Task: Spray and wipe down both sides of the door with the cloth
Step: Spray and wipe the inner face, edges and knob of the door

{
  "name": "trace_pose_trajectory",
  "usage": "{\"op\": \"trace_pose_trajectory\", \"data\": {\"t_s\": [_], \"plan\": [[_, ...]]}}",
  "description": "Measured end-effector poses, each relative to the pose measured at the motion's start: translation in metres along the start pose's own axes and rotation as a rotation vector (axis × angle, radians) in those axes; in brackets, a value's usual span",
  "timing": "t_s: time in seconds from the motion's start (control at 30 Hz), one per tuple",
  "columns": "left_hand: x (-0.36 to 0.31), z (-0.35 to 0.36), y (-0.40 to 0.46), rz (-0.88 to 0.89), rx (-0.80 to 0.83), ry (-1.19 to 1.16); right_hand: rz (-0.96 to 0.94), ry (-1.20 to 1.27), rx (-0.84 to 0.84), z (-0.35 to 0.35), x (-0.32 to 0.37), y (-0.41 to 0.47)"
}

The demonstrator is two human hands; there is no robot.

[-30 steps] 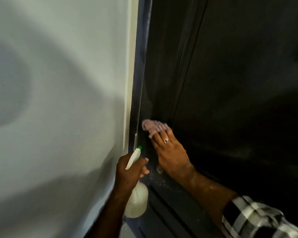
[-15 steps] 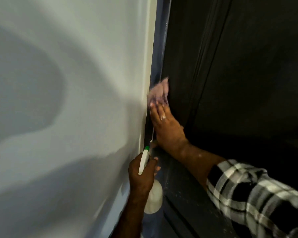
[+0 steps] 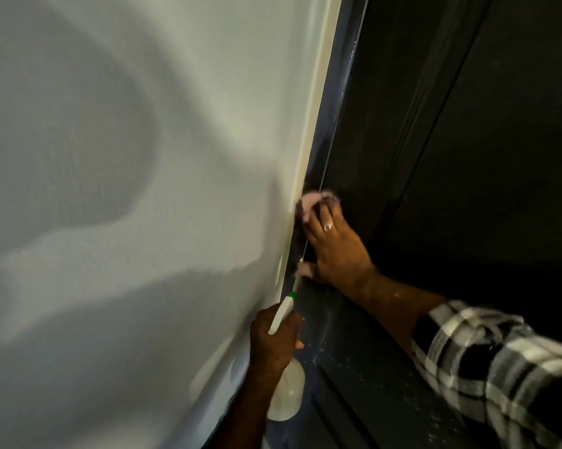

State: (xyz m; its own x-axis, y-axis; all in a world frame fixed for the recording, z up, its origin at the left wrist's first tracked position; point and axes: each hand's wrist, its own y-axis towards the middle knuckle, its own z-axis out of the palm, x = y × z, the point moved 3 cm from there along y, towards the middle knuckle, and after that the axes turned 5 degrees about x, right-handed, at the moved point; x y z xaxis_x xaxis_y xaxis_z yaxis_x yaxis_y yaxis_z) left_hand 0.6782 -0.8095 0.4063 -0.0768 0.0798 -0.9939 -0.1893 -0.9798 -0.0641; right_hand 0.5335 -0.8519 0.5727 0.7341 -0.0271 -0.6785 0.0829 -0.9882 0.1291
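Right hand [image 3: 334, 247] flat, pressing cloth [image 3: 312, 204] on door [image 3: 435, 157] edge; left hand [image 3: 274, 341] grips spray bottle [image 3: 287, 396].

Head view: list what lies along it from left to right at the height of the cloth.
Pale wall → cream trim strip → pink cloth → right hand pressing it → dark door.

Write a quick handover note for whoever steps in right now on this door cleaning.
Right hand: flat, pressing the pink cloth on the dark door at its edge by the white wall.
Left hand: grips the spray bottle, nozzle up, just below the cloth.
Done: wiping along this edge is under way; white specks show lower on the door.
Left: the rest of this face, then the other side, which is out of view.
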Motion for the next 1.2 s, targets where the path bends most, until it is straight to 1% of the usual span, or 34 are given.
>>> {"op": "trace_pose_trajectory", "data": {"t_s": [0.03, 0.07, 0.1, 0.13, 0.2, 0.23, 0.27, 0.3, 0.37, 0.4, 0.47, 0.53, 0.6, 0.7, 0.77, 0.8, 0.83, 0.87, 0.93, 0.97, 1.0, 1.1, 1.2], "plan": [[0.005, 0.0, -0.001, -0.009, 0.017, -0.036, -0.038, 0.085, 0.079, 0.02, 0.018, -0.018], [0.008, 0.001, -0.002, -0.006, 0.039, -0.073, -0.103, 0.123, 0.206, 0.041, 0.035, -0.036], [0.013, 0.002, -0.003, -0.02, 0.058, -0.088, -0.169, 0.139, 0.298, 0.056, 0.051, -0.054], [0.019, 0.003, -0.004, -0.047, 0.075, -0.088, -0.218, 0.071, 0.331, 0.066, 0.065, -0.065], [0.025, 0.003, -0.007, -0.106, 0.088, -0.079, -0.233, 0.032, 0.482, 0.063, 0.062, -0.072], [0.024, 0.003, -0.008, -0.123, 0.085, -0.073, -0.183, 0.076, 0.495, 0.054, 0.05, -0.065], [0.023, 0.003, -0.008, -0.127, 0.076, -0.066, -0.146, 0.106, 0.464, 0.046, 0.038, -0.053], [0.02, 0.002, -0.006, -0.117, 0.059, -0.061, -0.115, 0.099, 0.371, 0.031, 0.023, -0.041], [0.012, 0.0, -0.002, -0.091, 0.024, -0.092, -0.085, 0.007, 0.184, 0.013, 0.004, -0.013], [0.011, 0.0, 0.0, -0.082, 0.019, -0.111, -0.065, -0.022, 0.13, 0.011, 0.0, -0.003], [0.012, -0.001, 0.004, -0.075, 0.044, -0.126, -0.027, -0.028, 0.089, 0.015, 0.008, 0.008], [0.02, 0.001, 0.007, -0.075, 0.076, -0.103, -0.024, -0.01, 0.125, 0.029, 0.028, 0.006], [0.029, 0.004, 0.008, -0.073, 0.105, -0.093, -0.06, 0.051, 0.165, 0.056, 0.055, -0.016], [0.04, 0.016, 0.007, -0.1, 0.141, -0.112, -0.041, 0.143, 0.228, 0.091, 0.079, -0.065], [0.046, 0.025, 0.003, -0.137, 0.161, -0.105, -0.055, 0.096, 0.287, 0.093, 0.08, -0.092], [0.046, 0.028, 0.001, -0.138, 0.174, -0.108, -0.045, 0.076, 0.285, 0.092, 0.077, -0.098], [0.044, 0.029, 0.0, -0.126, 0.188, -0.111, -0.023, 0.079, 0.233, 0.086, 0.073, -0.096], [0.04, 0.03, -0.001, -0.114, 0.195, -0.12, 0.008, 0.113, 0.133, 0.081, 0.067, -0.089], [0.032, 0.026, 0.003, -0.083, 0.182, -0.116, 0.099, 0.149, -0.157, 0.064, 0.054, -0.065], [0.03, 0.024, 0.007, -0.07, 0.169, -0.11, 0.137, 0.152, -0.242, 0.059, 0.049, -0.052], [0.028, 0.023, 0.011, -0.059, 0.151, -0.102, 0.144, 0.137, -0.251, 0.057, 0.045, -0.039], [0.026, 0.021, 0.018, -0.003, 0.122, -0.046, 0.158, 0.077, -0.155, 0.077, 0.054, -0.028], [0.039, 0.025, 0.027, 0.038, 0.095, -0.016, 0.142, -0.009, -0.185, 0.111, 0.083, -0.053]]}}
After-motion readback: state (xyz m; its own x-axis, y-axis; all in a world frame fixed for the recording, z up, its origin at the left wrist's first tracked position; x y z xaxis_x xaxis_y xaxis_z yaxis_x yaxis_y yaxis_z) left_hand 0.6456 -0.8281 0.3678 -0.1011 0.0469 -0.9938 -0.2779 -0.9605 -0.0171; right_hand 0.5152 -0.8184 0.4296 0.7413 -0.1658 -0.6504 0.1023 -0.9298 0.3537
